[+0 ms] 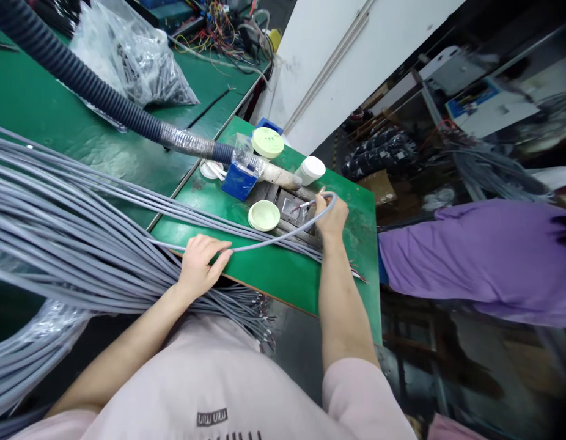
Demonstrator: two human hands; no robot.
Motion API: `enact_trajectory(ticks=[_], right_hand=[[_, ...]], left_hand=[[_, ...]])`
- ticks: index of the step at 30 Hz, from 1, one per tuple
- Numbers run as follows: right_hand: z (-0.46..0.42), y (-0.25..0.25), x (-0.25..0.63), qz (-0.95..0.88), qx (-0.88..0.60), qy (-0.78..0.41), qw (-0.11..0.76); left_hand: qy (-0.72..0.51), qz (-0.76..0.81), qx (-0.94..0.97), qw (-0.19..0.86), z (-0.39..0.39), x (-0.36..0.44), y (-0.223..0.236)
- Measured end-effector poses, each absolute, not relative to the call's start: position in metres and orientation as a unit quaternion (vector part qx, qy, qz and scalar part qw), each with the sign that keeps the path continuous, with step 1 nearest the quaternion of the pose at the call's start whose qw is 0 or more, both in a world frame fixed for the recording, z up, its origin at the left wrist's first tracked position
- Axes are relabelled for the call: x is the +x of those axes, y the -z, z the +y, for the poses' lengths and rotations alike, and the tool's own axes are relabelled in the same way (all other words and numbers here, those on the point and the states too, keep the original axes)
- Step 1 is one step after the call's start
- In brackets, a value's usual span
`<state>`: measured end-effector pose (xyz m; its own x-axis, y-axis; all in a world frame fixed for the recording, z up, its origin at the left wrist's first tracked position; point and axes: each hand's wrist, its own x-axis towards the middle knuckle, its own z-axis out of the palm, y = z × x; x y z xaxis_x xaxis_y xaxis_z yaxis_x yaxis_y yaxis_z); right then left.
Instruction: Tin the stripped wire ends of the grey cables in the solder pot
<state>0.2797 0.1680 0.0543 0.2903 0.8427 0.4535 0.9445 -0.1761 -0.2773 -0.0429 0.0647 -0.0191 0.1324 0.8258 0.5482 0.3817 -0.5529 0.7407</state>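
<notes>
At the left we find a bundle of grey cables (pixel 81 244), smooth and round, fanned along the near side of the large green table (pixel 113 156). A strip of bare, glossy tabletop remains between it and the ribbed dark hose (pixel 104 113), which slants down to the right, partly wrapped in clear film. Behind the hose sits a crinkled clear bag (pixel 136 61).

We note the left hand (pixel 201 263) at the near edge of the small green table (pixel 274 281), thumb and fingers nearly closed in a light pinch on one grey cable (pixel 283 237). Right of this hand, bare green surface lies open down to the straight near edge. Beyond the cable stand a square-sided blue box (pixel 240 180) and a round, pale green pot (pixel 263 216).

We record the held cable above the small table, its long axis running left to right and rising gently away from the body. At the right hand (pixel 332 217) it bends back, its stripped end with dark strands pointing left. That hand is curled closed around the bend's returning end. Behind it is a smooth white tub (pixel 312 169); to its right, bare tabletop reaches the edge. Well beyond, we observe a co-worker's purple garment (pixel 485 263).
</notes>
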Motion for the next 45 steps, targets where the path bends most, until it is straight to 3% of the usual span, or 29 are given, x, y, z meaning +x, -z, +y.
enact_trajectory(ticks=[5, 9, 13, 17, 22, 28, 32, 40, 45], right_hand=[[0.133, -0.079, 0.256, -0.629, -0.674, 0.105, 0.373], [0.069, -0.108, 0.206, -0.739, -0.526, 0.091, 0.410], [0.014, -0.111, 0.163, -0.872, -0.372, 0.078, 0.309], [-0.013, -0.095, 0.148, -0.930, -0.298, 0.084, 0.198], [-0.028, -0.079, 0.152, -0.865, -0.422, -0.059, 0.263], [-0.037, -0.056, 0.135, -0.695, -0.526, -0.419, 0.254], [-0.043, -0.044, 0.122, -0.622, -0.596, -0.401, 0.311], [-0.046, -0.045, 0.116, -0.622, -0.620, -0.366, 0.307], [-0.047, -0.035, 0.113, -0.511, -0.603, -0.495, 0.362]], left_hand=[[-0.523, 0.410, 0.694, 0.275, 0.062, -0.045, 0.015], [-0.527, 0.369, 0.624, 0.444, 0.053, -0.042, -0.005], [-0.449, 0.332, 0.538, 0.632, 0.044, -0.033, -0.028], [-0.385, 0.336, 0.486, 0.709, 0.036, -0.026, -0.030], [-0.406, 0.305, 0.480, 0.715, 0.023, -0.025, -0.015], [-0.380, 0.271, 0.502, 0.728, 0.013, -0.023, -0.010], [-0.406, 0.314, 0.438, 0.738, 0.013, -0.024, -0.015], [-0.473, 0.354, 0.332, 0.736, 0.013, -0.026, -0.022], [-0.457, 0.371, 0.318, 0.743, 0.012, -0.026, -0.016]])
